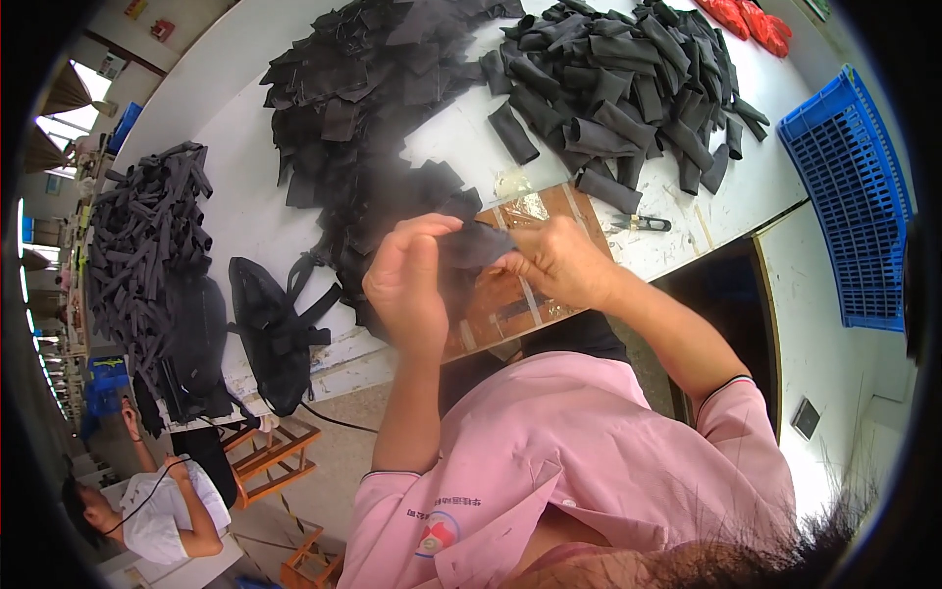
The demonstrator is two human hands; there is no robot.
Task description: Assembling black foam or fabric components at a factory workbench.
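Note:
Between my hands, above the table's front edge, is a small black fabric piece (478,245). At its left end my left hand (407,280) is closed, with the fingertips at the cloth. On the other end my right hand (564,263) pinches the fabric between thumb and fingers. Below them lies a brown board (569,208) with strips of clear tape. Thread snips (643,224) rest on the table to the right of my right hand. Just beyond my left hand begins a large heap of flat black fabric pieces (343,108).
Black fabric tubes (628,88) are piled at the far right, with red gloves (748,22) behind. A blue plastic crate (849,196) stands at right. On the left lie black strips (137,245) and a black bag (265,334). Another person (167,510) sits beyond a wooden stool (275,456).

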